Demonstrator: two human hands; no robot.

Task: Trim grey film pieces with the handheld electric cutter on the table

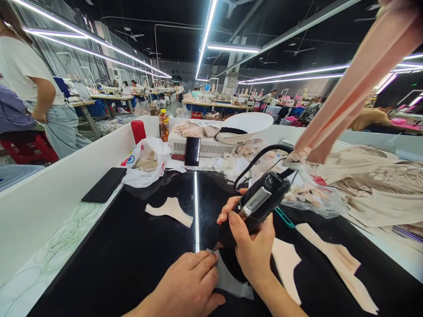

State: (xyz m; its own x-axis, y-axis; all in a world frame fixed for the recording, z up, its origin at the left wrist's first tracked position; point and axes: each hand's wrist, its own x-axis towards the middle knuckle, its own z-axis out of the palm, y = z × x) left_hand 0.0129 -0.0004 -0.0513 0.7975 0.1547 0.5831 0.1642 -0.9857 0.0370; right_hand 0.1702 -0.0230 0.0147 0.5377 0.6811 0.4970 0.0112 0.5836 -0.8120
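Observation:
My right hand (253, 246) is wrapped around a black corded handheld tool (259, 198) with a metal plate on its side. The tool tilts down to the left, and its narrow tip comes close to my left fingertips. A twisted pink fabric strip (350, 88) is tied to its upper end. My left hand (191, 281), fingers together, presses a thin curved grey fabric piece (234, 286) against the black work surface (132, 251). Part of that piece is hidden under my hand. Beyond it lies a pale cut fabric piece (170, 210); beige pieces (286, 264) lie to the right.
A black tablet-like slab (104, 185) and pale green cord loops (71, 233) lie left. A phone (192, 151), plastic bag (148, 160) and bottle (164, 125) stand at the back. Beige fabric (380, 185) is heaped right. White walls (62, 180) edge the table. A person (39, 88) stands left.

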